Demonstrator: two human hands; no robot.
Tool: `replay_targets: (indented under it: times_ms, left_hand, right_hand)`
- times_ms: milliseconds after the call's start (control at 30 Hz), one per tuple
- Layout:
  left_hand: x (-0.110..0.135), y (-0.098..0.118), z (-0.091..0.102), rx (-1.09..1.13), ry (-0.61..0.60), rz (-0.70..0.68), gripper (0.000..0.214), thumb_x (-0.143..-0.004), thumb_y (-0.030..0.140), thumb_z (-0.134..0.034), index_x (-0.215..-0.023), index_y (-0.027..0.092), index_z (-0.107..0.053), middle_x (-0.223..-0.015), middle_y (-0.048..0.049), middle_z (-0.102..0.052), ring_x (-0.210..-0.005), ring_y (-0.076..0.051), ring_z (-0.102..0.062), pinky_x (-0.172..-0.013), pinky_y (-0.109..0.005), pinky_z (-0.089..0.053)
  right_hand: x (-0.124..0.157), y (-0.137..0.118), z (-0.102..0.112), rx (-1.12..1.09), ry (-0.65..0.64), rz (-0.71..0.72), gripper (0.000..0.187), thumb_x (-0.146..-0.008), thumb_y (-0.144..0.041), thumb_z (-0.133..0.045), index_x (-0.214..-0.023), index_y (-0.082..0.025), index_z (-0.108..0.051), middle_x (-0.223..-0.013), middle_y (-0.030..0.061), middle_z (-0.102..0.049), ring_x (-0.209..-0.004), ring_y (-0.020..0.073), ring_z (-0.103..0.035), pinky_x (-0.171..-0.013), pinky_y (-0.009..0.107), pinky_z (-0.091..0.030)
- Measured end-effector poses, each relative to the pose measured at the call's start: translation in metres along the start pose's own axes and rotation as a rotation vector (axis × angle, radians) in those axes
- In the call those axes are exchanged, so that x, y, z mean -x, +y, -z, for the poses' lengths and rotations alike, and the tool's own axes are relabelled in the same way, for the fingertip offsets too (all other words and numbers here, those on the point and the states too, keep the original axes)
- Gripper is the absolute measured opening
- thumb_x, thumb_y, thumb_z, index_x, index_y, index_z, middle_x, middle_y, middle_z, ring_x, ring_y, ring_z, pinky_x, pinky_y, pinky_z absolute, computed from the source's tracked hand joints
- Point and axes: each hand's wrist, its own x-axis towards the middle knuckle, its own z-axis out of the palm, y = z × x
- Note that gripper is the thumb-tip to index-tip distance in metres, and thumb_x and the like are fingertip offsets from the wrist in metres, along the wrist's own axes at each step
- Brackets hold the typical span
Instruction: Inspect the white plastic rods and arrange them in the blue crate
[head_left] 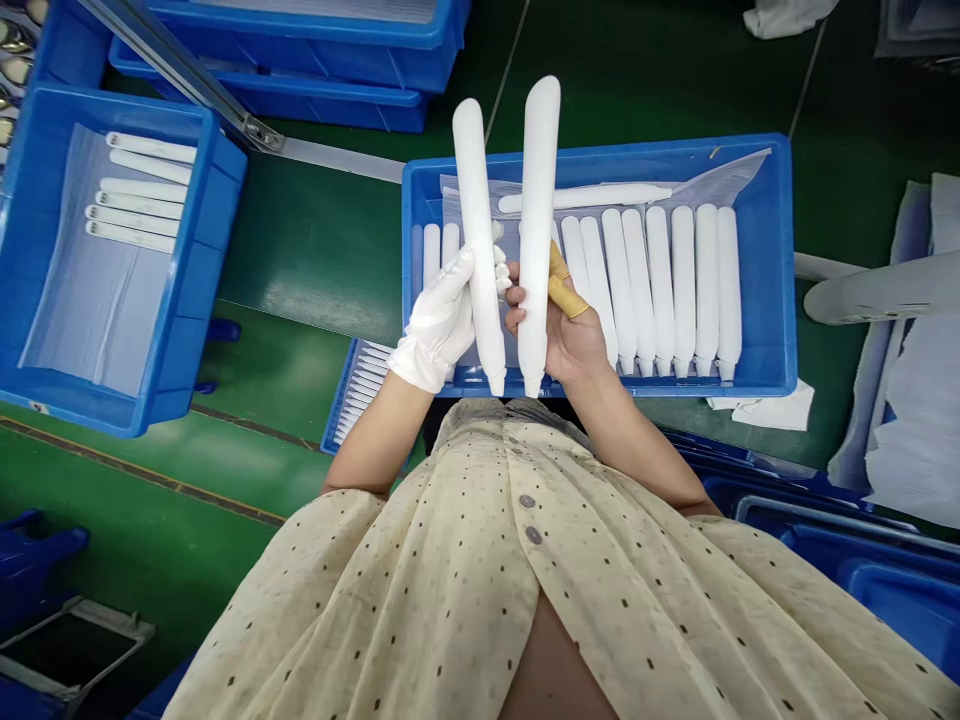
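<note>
My left hand (439, 320), in a white glove, is closed around a long white handle-like plastic piece (480, 230) held upright. My right hand (574, 335) wears yellow finger cots on two fingers and grips a second white handle-like piece (538, 220) beside it. Both pieces have rounded tops and narrow stepped lower ends, with a gap between them. They are over a blue bin (784, 270), where several similar white pieces (660, 285) lie in a row. One more piece (585, 198) lies crosswise at the bin's far side.
At left, another blue bin (191, 270) holds several white pieces on a translucent liner. Stacked blue bins (390, 60) stand at the back. A small blue tray (337, 405) of slim white parts is near my left forearm. A large white tube-shaped thing (885, 290) juts in at right.
</note>
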Motion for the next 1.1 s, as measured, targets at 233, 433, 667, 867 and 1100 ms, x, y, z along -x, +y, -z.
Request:
replay_targets:
  times_ms: [233, 433, 667, 867, 1100]
  left_hand:
    - [-0.002, -0.009, 0.006, 0.059, -0.121, -0.028, 0.020, -0.107, 0.028, -0.055, -0.118, 0.023, -0.072, -0.086, -0.0011, -0.063, -0.063, -0.010, -0.058, -0.062, -0.022, -0.051]
    - [-0.005, -0.012, 0.003, 0.066, -0.170, -0.068, 0.021, -0.106, 0.032, -0.060, -0.122, 0.024, -0.070, -0.083, -0.0002, -0.062, -0.061, -0.010, -0.056, -0.057, -0.023, -0.050]
    - [0.001, -0.018, -0.008, -0.014, -0.060, -0.195, 0.049, -0.100, 0.039, -0.072, -0.147, 0.029, -0.061, -0.110, -0.0037, -0.075, -0.097, -0.019, -0.074, -0.079, -0.027, -0.060]
    - [0.010, -0.012, -0.016, -0.048, -0.042, -0.161, 0.052, -0.102, 0.042, -0.068, -0.152, 0.033, -0.057, -0.087, 0.0004, -0.069, -0.069, -0.013, -0.067, -0.065, -0.023, -0.057]
    - [0.007, -0.010, -0.008, -0.080, -0.251, -0.159, 0.078, -0.080, 0.032, -0.087, -0.152, 0.028, -0.058, -0.071, 0.0051, -0.055, -0.048, -0.006, -0.041, -0.046, -0.019, -0.039]
  right_hand:
    - [0.007, 0.008, 0.001, 0.150, -0.039, 0.116, 0.069, -0.083, -0.049, -0.082, -0.146, -0.041, -0.056, -0.132, 0.0024, -0.063, -0.106, 0.0195, -0.066, -0.080, 0.034, -0.063]
    - [0.013, 0.011, 0.001, 0.205, 0.007, 0.187, 0.072, -0.082, -0.060, -0.079, -0.148, -0.040, -0.054, -0.135, 0.0041, -0.061, -0.100, 0.0190, -0.064, -0.076, 0.033, -0.061]
    - [0.016, 0.022, -0.012, 0.439, 0.024, 0.291, 0.107, -0.065, -0.061, -0.095, -0.154, -0.037, -0.041, -0.154, 0.0091, -0.049, -0.124, 0.0279, -0.060, -0.092, 0.041, -0.062]
    - [0.012, 0.026, -0.012, 0.315, 0.076, 0.280, 0.078, -0.092, -0.073, -0.067, -0.157, -0.043, -0.037, -0.147, 0.0080, -0.053, -0.119, 0.0269, -0.063, -0.083, 0.041, -0.062]
    - [0.017, 0.027, 0.009, 0.393, -0.001, 0.297, 0.070, -0.091, -0.068, -0.066, -0.153, -0.042, -0.048, -0.149, 0.0069, -0.053, -0.103, 0.0248, -0.064, -0.074, 0.042, -0.060]
